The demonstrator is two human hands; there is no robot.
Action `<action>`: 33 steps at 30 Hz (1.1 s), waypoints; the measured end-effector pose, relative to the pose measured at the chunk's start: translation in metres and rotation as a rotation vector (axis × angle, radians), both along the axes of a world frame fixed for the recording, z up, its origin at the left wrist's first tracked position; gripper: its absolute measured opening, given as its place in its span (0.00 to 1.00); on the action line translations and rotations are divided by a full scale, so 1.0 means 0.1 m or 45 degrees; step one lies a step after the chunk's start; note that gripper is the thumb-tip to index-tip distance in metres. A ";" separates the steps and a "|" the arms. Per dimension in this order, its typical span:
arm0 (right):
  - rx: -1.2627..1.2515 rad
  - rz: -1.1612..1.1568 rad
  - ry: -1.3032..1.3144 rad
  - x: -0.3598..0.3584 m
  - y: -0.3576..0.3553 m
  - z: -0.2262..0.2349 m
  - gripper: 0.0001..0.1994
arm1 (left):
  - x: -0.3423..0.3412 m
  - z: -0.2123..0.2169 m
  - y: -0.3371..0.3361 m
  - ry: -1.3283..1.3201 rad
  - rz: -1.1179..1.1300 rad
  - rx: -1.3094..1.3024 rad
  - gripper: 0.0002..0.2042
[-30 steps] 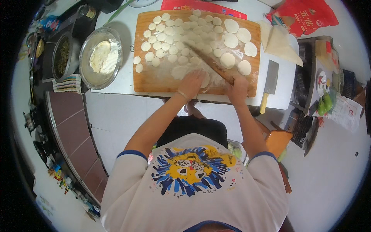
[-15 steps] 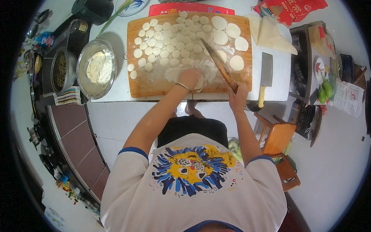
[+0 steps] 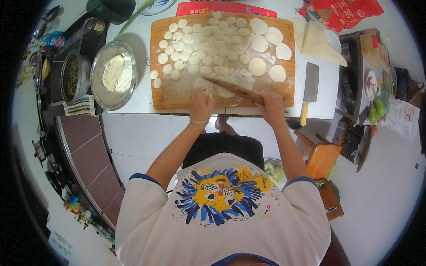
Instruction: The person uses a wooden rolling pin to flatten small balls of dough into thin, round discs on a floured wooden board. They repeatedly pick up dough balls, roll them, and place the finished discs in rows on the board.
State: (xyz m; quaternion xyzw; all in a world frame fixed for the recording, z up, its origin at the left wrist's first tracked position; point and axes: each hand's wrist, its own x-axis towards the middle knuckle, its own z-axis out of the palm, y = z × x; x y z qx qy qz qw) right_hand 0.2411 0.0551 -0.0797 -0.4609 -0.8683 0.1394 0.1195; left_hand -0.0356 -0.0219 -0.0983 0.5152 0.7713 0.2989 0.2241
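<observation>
My right hand is closed around the near end of a brown tapered rolling pin. The pin slants up to the left across a flat dough round, covering part of it. Left of that round, at the near edge of the wooden board, my left hand has its fingers loosely bent and apart, with nothing visible in them. The pin's thin far tip lies just beyond it. Many small dough discs are spread over the far left and middle. Several larger rolled wrappers lie at the right.
A glass bowl with a dough lump stands left of the board. Beyond it is a pot of dark filling. A cleaver lies to the right, its handle at the table edge. An orange wooden chair stands below.
The rolling pin's tip has swung left and down onto the dough round. My left hand has drawn back toward the near edge and left. The view has shifted slightly.
</observation>
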 end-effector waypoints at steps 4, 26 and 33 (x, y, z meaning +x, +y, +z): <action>-0.139 0.183 -0.055 -0.26 0.12 -0.18 0.19 | -0.19 0.06 -0.09 0.415 -0.305 0.130 0.27; 0.146 0.123 -0.064 -0.49 0.22 -0.12 0.29 | -0.50 0.12 0.22 0.526 -0.537 -0.022 0.35; 0.264 0.158 0.002 -0.29 0.09 -0.27 0.20 | -0.24 0.11 -0.32 0.362 -0.663 0.208 0.34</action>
